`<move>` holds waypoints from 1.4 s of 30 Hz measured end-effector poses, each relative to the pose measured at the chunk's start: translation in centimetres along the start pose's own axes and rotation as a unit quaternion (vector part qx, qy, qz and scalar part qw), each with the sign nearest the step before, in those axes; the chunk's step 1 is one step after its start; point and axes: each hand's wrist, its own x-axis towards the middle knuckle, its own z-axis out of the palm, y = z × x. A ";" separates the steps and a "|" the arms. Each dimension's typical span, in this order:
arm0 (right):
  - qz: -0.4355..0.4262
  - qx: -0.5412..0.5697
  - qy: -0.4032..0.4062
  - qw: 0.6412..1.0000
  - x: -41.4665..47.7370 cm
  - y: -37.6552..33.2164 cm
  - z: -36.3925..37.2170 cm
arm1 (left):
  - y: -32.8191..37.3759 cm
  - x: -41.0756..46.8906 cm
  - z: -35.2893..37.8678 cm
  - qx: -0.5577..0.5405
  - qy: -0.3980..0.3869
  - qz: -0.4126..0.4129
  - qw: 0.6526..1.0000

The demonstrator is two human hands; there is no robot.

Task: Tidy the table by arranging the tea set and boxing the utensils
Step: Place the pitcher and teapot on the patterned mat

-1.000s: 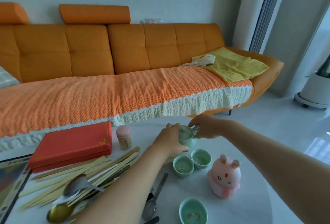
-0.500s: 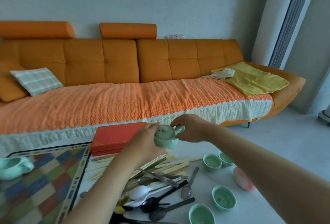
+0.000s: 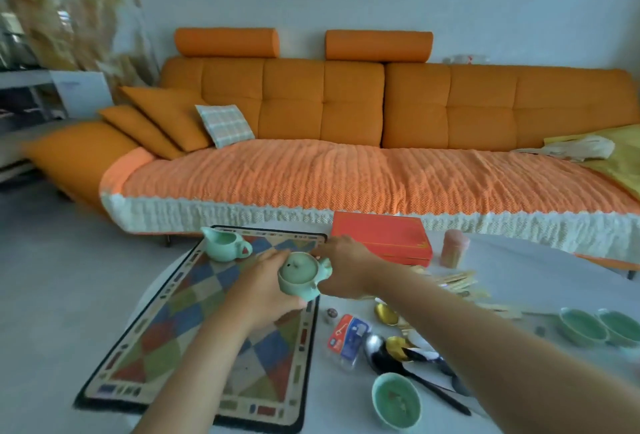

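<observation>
Teapot point(image 3: 298, 274) mid-frame, just over the checked mat point(image 3: 180, 333): my left hand point(image 3: 263, 290) cups its body, my right hand point(image 3: 346, 269) pinches its side nub. Glazed ceramic, I'd judge: slick, brittle, best supported underneath.

Teapot point(image 3: 298, 277) between left hand point(image 3: 265, 291) and right hand point(image 3: 348, 269), over mat point(image 3: 180, 322)

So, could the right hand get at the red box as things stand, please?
Probably yes, once freed: the red box lies just beyond the right hand with nothing between them, but that hand grips the teapot together with the left hand.
</observation>
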 end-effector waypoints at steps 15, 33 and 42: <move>-0.028 -0.050 -0.015 0.998 6.1 -2.8 5.3 | -7.4 1.7 -4.9 -0.111 -0.123 -0.116 0.979; -0.088 -0.070 0.000 0.994 10.7 -2.8 5.4 | -14.6 7.8 -5.2 0.296 0.086 -0.049 0.950; -0.093 -0.050 0.033 0.994 11.2 -2.8 6.2 | -14.8 7.4 -8.1 0.128 0.029 -0.097 0.987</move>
